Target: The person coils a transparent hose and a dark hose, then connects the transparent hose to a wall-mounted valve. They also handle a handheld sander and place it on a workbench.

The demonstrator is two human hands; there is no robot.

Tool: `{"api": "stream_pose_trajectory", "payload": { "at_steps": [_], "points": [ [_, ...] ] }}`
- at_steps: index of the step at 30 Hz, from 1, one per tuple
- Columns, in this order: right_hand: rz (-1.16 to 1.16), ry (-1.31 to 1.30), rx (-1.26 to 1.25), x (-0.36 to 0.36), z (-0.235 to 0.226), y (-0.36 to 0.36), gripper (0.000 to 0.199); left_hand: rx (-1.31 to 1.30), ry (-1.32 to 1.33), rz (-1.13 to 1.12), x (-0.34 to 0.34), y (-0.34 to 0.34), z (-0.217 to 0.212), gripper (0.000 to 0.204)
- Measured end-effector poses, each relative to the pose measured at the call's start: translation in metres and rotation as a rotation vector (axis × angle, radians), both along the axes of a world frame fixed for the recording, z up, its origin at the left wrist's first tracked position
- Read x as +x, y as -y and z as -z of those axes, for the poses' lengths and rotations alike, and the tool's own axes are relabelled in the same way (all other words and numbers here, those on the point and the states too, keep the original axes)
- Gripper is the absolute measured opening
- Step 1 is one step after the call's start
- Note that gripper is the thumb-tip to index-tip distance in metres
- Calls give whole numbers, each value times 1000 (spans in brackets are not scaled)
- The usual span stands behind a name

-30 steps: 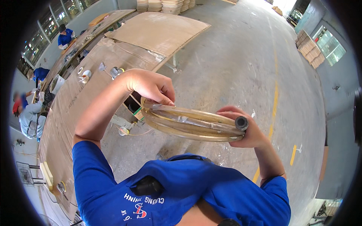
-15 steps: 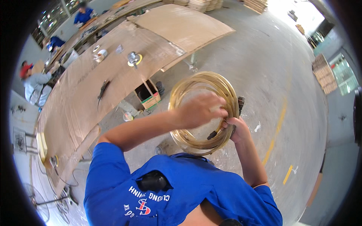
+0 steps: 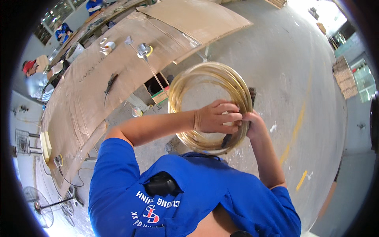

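A: And here's the coil of clear yellowish hose (image 3: 239, 85), up in the air between two hands, over the floor (image 3: 272, 67) beyond the right edge of the bench (image 3: 90, 96)!

B: Right hand (image 3: 256, 125) on the coil's outer side, thumb over the loops, fingers mostly hidden behind; it looks clamped on them. That's the anchor, I'd say.

A: And the left hand (image 3: 219, 117)! It lies across the ring's centre, fingers bent and a little apart, over that same stretch of loops. Pinching or just resting?

B: Can't tell from up here. Best practice, for me: one hand bears the weight, the other squares up the loops a few at a time.

A: They do fan out at the left and top, away from the hands!

B: So press them together evenly, without squashing any into a kink.

A: Dark fitting (image 3: 252, 94) poking out just above the right hand, black end (image 3: 226, 140) inside the ring, below the left hand's fingers!

B: Mind both; a loose end could slip between loops and tangle. And that thin line (image 3: 156, 76) crossing the bench's right edge, near the coil: whether they join, I can't tell, but it could snag.
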State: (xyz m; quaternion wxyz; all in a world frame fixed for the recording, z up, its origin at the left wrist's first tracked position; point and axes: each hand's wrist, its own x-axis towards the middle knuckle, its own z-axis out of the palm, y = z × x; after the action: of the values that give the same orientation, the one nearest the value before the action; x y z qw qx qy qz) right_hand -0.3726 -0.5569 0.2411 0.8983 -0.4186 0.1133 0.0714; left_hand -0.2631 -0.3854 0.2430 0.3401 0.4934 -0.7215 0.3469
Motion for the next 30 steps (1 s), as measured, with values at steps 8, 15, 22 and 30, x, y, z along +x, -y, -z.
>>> {"api": "stream_pose_trajectory", "payload": {
  "at_steps": [8, 15, 22, 30],
  "points": [
    [-91, 45, -361, 8, -3, 1, 35, 332, -609, 147, 17, -10, -77, 17],
    [-271, 71, -363, -17, 5, -38, 36, 147, -1267, -151, 12, -29, -140, 19],
    [-174, 64, -564, -25, -31, -31, 49, 735, -608, -445, -1, -42, -119, 54],
    [-203, 326, -757, -57, -27, -50, 46, 1068, -658, -399, -3, -73, -109, 45]
  ]
}}
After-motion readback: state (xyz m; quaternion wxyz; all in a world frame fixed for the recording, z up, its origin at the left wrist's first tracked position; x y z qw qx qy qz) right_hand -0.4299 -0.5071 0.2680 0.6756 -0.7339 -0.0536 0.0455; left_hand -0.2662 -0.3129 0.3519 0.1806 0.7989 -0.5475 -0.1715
